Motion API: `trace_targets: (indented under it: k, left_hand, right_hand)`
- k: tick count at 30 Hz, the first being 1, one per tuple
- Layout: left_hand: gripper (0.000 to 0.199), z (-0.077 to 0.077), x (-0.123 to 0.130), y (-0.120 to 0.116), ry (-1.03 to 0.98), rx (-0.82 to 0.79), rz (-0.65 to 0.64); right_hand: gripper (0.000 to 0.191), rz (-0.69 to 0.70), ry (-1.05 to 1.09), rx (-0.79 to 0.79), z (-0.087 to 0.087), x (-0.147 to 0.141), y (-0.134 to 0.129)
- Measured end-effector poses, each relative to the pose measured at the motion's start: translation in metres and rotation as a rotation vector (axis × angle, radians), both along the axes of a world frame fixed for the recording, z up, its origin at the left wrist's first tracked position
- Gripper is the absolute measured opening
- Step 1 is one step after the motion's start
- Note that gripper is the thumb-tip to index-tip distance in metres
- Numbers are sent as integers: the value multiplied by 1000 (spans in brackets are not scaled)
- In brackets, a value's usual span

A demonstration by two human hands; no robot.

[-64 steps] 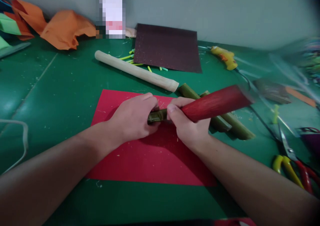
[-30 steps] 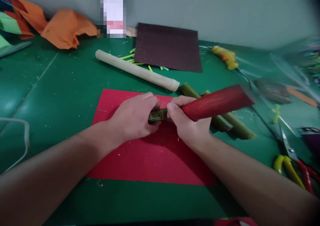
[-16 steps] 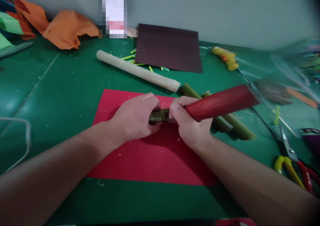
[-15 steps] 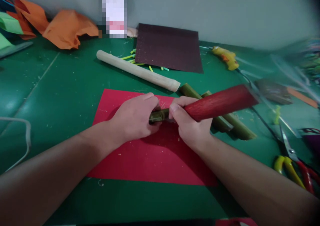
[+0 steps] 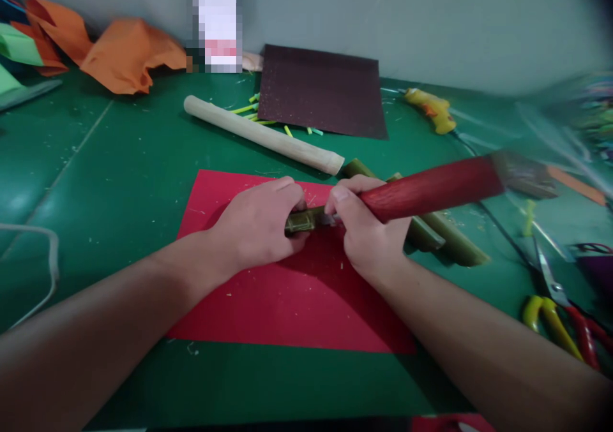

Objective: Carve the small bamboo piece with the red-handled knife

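Apparently we were shaving or cutting the green bamboo piece (image 5: 301,221), over the upper middle of the red sheet (image 5: 268,311), with the red-handled tool (image 5: 438,187); the next move seemed to call for a firm hold and a controlled stroke. Above the sheet's upper left part, our left hand (image 5: 256,228) curled knuckles-up, clamped around the bamboo. Towards the sheet's upper right, our right hand (image 5: 371,231) gripped the tool low, thumb uppermost and pointing inward, its far end jutting beyond the sheet.
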State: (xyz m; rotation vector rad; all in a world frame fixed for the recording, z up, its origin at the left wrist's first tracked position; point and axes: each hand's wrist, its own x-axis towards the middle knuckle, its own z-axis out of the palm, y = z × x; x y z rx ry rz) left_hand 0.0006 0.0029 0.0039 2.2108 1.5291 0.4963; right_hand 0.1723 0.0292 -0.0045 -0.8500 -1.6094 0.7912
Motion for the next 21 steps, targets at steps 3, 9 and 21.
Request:
trace_targets:
  k: [3, 9, 21]
  left_hand:
    - [17, 1, 0, 0, 12, 5, -2]
    - [16, 2, 1, 1, 30, -6, 3]
    - [16, -1, 1, 1, -4, 20, -8]
  right_hand:
    - [30, 51, -74, -10, 1, 2, 0]
    - [32, 98, -79, 20, 0, 1, -3]
    - [29, 117, -45, 17, -1, 2, 0]
